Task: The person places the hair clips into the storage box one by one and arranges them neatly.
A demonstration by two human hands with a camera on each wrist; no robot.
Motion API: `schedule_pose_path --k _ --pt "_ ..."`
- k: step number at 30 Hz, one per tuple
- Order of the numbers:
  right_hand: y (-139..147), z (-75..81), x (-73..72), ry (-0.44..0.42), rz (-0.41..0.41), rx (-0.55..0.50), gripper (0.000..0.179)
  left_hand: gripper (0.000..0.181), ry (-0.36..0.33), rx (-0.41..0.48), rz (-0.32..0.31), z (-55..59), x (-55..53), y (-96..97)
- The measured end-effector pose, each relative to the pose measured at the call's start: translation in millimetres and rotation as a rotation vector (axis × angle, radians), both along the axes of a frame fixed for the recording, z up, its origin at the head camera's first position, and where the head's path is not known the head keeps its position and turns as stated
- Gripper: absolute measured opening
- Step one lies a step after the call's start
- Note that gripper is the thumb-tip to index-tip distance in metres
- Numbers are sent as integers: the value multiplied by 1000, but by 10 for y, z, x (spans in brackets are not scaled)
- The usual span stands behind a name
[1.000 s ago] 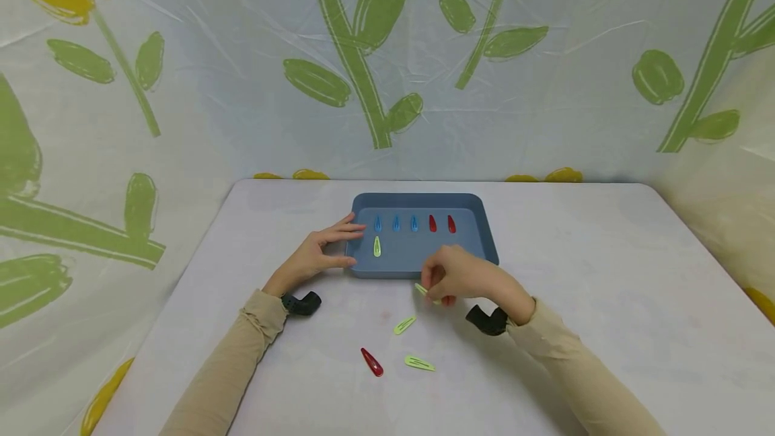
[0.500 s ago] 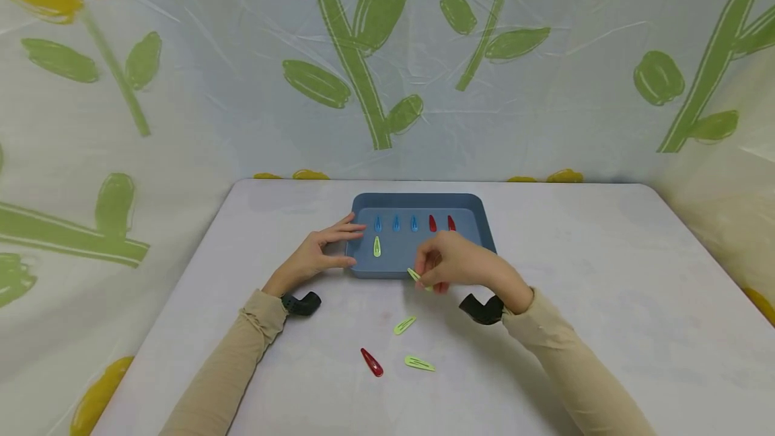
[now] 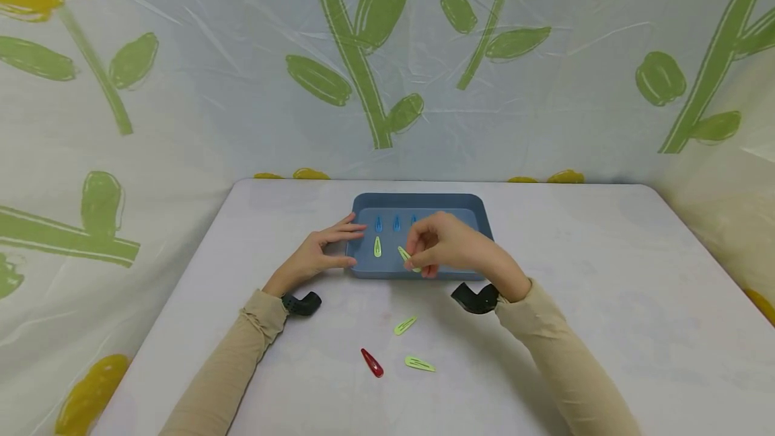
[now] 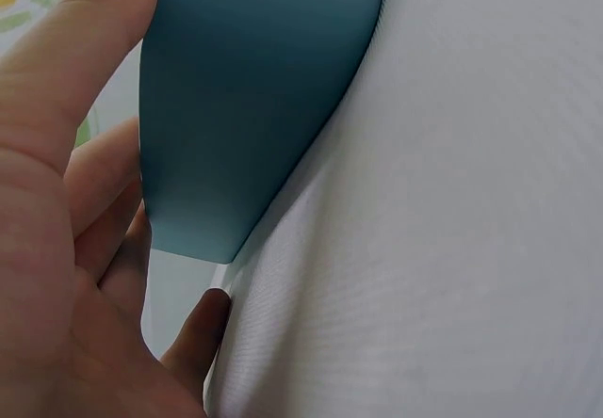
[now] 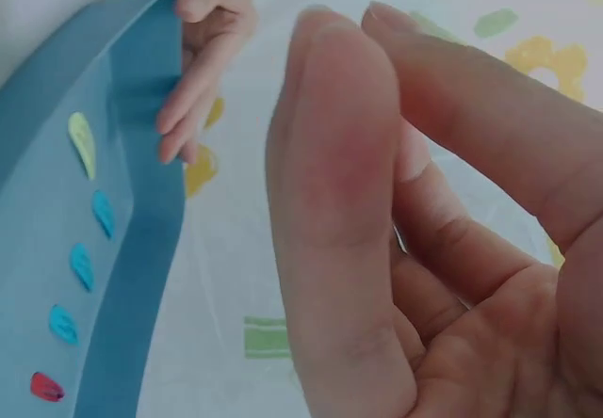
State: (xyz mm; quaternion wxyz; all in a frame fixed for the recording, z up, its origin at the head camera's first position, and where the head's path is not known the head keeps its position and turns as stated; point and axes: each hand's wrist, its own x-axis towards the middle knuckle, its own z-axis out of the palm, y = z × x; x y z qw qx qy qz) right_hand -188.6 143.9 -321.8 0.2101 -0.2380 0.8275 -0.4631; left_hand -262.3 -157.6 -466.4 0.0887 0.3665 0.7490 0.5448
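In the head view, my right hand pinches a light green snap hair clip between thumb and fingertips, over the blue-grey tray. My left hand lies at the tray's left end, fingers extended along its rim; the left wrist view shows them against the tray wall. Inside the tray, blue hair clips form a row, with one green hair clip below the leftmost. A red hair clip shows beyond the blue ones in the right wrist view; in the head view my right hand covers that end.
On the white table, nearer the body, lie a red hair clip and two green ones, an upper green clip and a lower green clip. A flower-printed curtain stands behind the table and at its sides.
My right hand has carried the green clip from the tray's near edge forward and left, over the tray, now covering the red clips there. The left hand has stayed put.
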Motion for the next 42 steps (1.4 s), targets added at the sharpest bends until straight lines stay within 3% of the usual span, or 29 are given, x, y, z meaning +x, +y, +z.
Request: schedule_pose_path --k 7,15,21,33,42 --pt "-41 58 -97 16 -20 -84 13 57 -21 -10 10 43 6 12" --pt "-90 122 -223 4 -138 -168 14 55 -32 -3 -12 290 113 39" --pt "-105 86 -345 -5 -230 -225 19 55 -32 6 -23 295 101 39" --pt "-123 -110 -567 -88 -375 -518 23 55 -28 -11 -23 274 53 29" --pt "-157 -431 -710 -180 -430 -549 25 55 -37 -9 -24 267 22 25"
